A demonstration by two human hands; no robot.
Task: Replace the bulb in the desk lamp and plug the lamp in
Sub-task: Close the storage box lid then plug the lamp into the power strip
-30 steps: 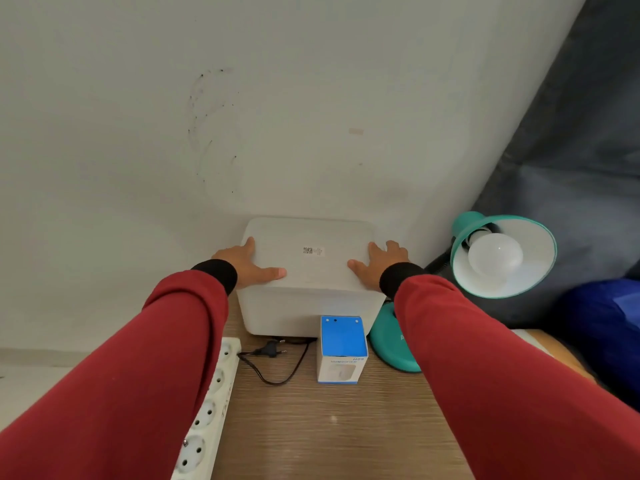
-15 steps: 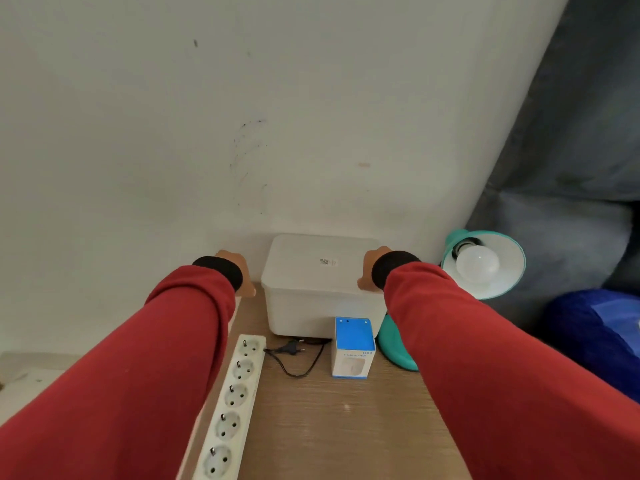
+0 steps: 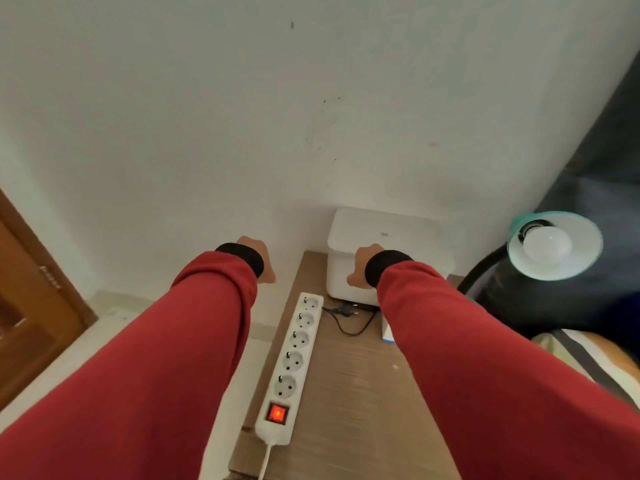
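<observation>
My left hand (image 3: 259, 258) hangs past the table's (image 3: 346, 393) left edge and my right hand (image 3: 360, 268) is in front of the white box (image 3: 384, 237); both sleeves hide the fingers, so I cannot tell their state. The lamp (image 3: 554, 245), bulb (image 3: 546, 244) in its shade, stands right. Its plug (image 3: 344, 310) lies loose between strip (image 3: 292, 368) and box, the strip's switch (image 3: 277, 413) glowing red.

We look down from head height, close over both red sleeves (image 3: 485, 358), facing the white wall (image 3: 242, 116).
</observation>
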